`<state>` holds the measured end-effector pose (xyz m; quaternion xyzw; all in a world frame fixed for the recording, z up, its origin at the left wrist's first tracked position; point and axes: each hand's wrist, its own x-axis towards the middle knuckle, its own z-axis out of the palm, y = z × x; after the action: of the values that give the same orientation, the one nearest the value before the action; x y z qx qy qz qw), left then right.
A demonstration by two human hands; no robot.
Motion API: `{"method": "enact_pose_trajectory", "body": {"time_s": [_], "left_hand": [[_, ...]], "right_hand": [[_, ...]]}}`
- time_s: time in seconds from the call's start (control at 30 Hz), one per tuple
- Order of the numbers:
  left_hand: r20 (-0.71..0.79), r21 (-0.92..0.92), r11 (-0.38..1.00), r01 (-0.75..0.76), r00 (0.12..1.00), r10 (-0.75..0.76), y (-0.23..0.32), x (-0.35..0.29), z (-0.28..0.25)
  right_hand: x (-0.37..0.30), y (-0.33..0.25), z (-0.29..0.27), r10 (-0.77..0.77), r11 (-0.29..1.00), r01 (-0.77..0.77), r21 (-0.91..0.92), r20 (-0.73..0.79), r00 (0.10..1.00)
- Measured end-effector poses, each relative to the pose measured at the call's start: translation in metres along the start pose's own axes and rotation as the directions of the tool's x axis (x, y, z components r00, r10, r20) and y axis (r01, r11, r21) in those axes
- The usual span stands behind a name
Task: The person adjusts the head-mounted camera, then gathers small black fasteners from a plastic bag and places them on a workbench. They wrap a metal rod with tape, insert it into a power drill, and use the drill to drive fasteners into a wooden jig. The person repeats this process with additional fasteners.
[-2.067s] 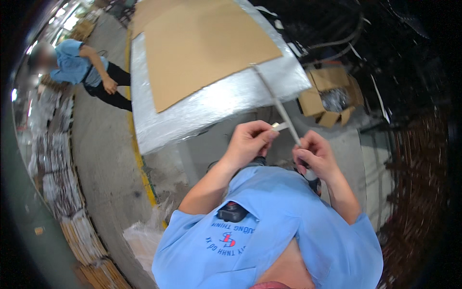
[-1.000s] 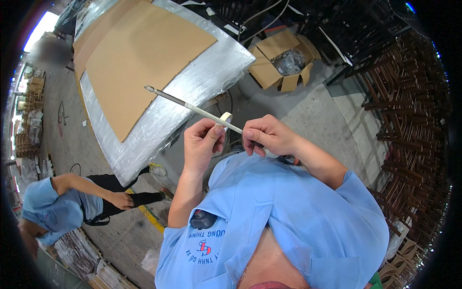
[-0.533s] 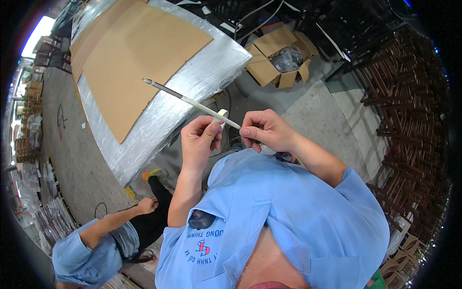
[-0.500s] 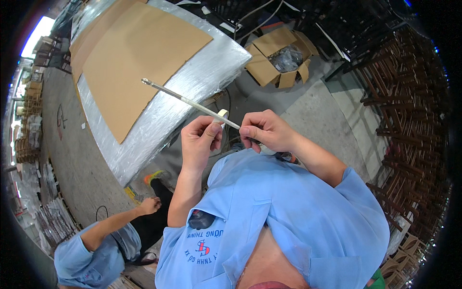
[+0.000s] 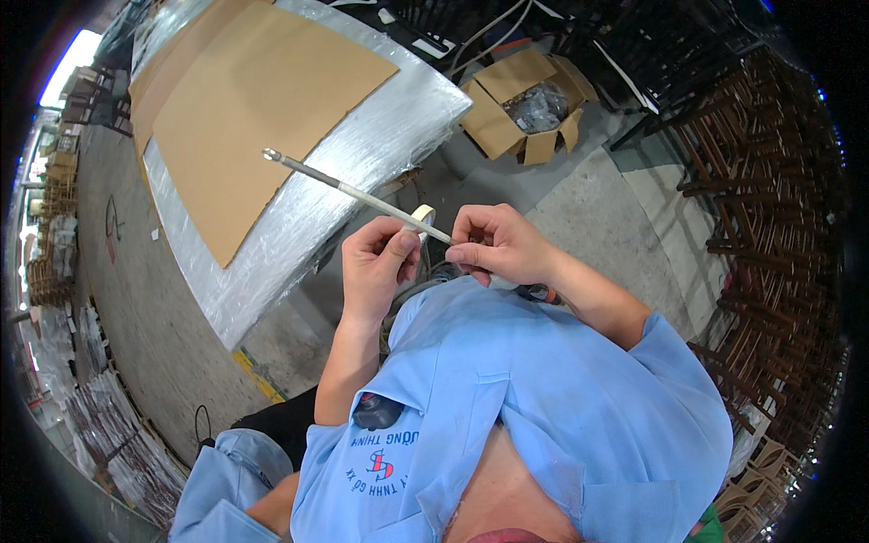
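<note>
In front of my chest I hold a long thin rod (image 5: 358, 193), slanting up to the left, with a metal tip at its far end and a pale stretch that looks wrapped in tape. My left hand (image 5: 376, 258) is closed, thumb and fingers pinching the rod partway along. Beside those fingertips stands a narrow roll of cream tape (image 5: 423, 214), seen nearly edge-on against the rod. My right hand (image 5: 505, 242) is closed too, pinching the rod's near end between thumb and curled fingers. The exact contact under both sets of fingers is hidden.
Beyond my hands, a stack in clear film (image 5: 398, 118) carries a cardboard sheet (image 5: 262, 100). An opened carton (image 5: 493, 127) holds plastic-wrapped items. Dark wooden frames (image 5: 742, 208) are piled at the right. A co-worker in blue (image 5: 240, 480) is close at lower left.
My hands and the rod have barely shifted; the tape roll looks slightly turned. The co-worker has moved closer toward my left side, and their hand is no longer visible.
</note>
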<state>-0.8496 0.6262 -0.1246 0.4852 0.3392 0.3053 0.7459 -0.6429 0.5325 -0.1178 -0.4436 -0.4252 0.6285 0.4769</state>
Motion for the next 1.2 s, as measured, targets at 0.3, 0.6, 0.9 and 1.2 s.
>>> {"method": "enact_pose_trajectory", "body": {"time_s": [0.3,0.6,0.9,1.2], "left_hand": [[0.05,0.034,0.999,-0.028,0.998,0.026,-0.005,0.002,-0.004],[0.143,-0.024,1.0,-0.004,0.99,0.008,-0.004,0.004,-0.004],[0.18,-0.027,1.0,-0.006,0.984,0.011,-0.008,0.01,-0.009],[0.087,-0.074,0.987,-0.146,0.985,0.152,-0.003,0.003,0.006]], "right_hand": [[0.003,-0.002,-0.002,-0.018,0.985,0.032,-0.17,0.087,0.996],[0.012,-0.005,-0.01,0.091,0.996,-0.084,-0.037,0.247,0.965],[0.02,-0.004,-0.012,0.11,0.99,-0.128,0.05,0.268,0.957],[0.02,0.0,-0.015,0.132,0.984,-0.155,0.088,0.223,0.966]]}}
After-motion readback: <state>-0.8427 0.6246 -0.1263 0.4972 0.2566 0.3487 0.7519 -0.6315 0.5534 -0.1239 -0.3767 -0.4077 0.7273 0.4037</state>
